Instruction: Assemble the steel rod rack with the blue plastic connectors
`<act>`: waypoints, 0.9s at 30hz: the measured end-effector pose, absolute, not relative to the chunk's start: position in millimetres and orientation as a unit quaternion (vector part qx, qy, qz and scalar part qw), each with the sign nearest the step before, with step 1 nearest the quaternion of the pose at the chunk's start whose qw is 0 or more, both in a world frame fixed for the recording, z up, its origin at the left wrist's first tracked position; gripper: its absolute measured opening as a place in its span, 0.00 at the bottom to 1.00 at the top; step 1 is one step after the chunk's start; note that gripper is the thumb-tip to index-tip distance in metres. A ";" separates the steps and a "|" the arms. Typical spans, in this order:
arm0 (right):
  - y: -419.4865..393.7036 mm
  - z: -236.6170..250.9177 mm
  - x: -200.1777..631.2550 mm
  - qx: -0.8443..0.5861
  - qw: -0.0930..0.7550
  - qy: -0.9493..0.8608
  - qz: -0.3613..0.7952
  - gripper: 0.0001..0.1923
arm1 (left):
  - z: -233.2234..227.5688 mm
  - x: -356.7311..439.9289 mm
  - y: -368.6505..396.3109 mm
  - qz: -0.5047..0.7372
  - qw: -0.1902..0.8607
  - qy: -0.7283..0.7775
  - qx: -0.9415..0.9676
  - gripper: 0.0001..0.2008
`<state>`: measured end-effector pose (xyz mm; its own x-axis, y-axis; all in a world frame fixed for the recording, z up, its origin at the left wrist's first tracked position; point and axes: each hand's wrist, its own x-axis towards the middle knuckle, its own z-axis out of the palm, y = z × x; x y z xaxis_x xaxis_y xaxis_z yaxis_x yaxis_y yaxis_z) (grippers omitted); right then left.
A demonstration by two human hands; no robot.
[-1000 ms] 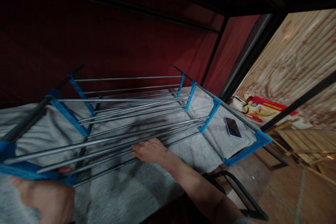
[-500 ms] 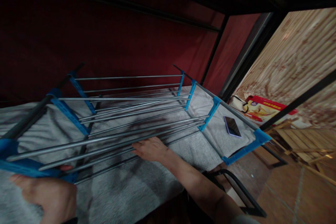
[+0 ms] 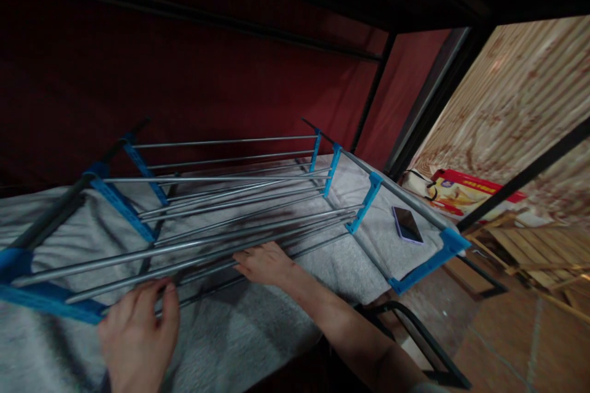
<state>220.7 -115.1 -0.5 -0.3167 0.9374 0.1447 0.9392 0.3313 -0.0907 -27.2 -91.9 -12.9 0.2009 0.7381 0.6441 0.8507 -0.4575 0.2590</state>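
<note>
Since half a second ago the left hand (image 3: 138,334) has shifted right along the rack (image 3: 221,209), off its blue end bracket (image 3: 46,304) and onto the near rods (image 3: 193,258); its fingertips now curl loosely over the lowest rod, thumb alongside, not clamped. Right hand (image 3: 262,263) has stayed put, resting palm down with fingers hooked over the same near rods midway along the rack, a light grasp. That rack, grey metal rods joined by blue plastic brackets, lies tilted on a grey blanket (image 3: 258,331), its far end toward the red wall (image 3: 184,86). Just past its right side a phone (image 3: 407,224) lies flat on the blanket. Beyond, a red box (image 3: 461,193) sits against a wooden panel (image 3: 520,110).
</note>
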 end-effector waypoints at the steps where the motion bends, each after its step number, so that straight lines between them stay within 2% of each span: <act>1: -114.8 -0.9 220.9 -0.577 0.086 -0.812 -0.002 0.14 | -20.2 -19.6 -88.4 -0.347 0.102 -0.508 -0.782 0.19; 4: -114.7 -2.5 221.5 -0.576 0.092 -0.812 -0.001 0.14 | -33.4 -10.2 -81.5 -0.314 0.124 -0.460 -0.821 0.20; 9: -123.2 -4.6 223.9 -0.573 0.103 -0.813 0.006 0.14 | -34.0 -17.2 -66.5 -0.286 0.072 -0.395 -0.870 0.19; 15: -153.8 -12.5 238.6 -0.544 0.177 -0.819 -0.041 0.25 | -28.4 -16.6 -56.2 -0.238 0.053 -0.414 -0.877 0.24; 18: -172.9 -22.4 252.9 -0.538 0.207 -0.816 -0.036 0.20 | -28.3 -17.4 -55.6 -0.221 0.055 -0.405 -0.885 0.27; 22: -208.1 -40.3 287.1 -0.612 0.323 -0.722 0.009 0.17 | -28.9 -20.2 -55.4 -0.220 0.051 -0.389 -0.893 0.28; 25: -235.0 -53.4 327.8 -0.725 0.469 -0.504 0.009 0.14 | -28.2 -20.8 -54.9 -0.226 0.049 -0.386 -0.893 0.27; 27: -245.7 -58.7 358.6 -0.773 0.523 -0.359 -0.036 0.15 | -27.6 -20.1 -54.3 -0.224 0.051 -0.385 -0.894 0.27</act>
<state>358.6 -245.7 -58.7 0.7402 0.5164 0.4308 0.5919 -0.1962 -0.7818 -20.1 -54.3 -27.6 0.6033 0.6658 0.4390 0.7113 -0.6982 0.0813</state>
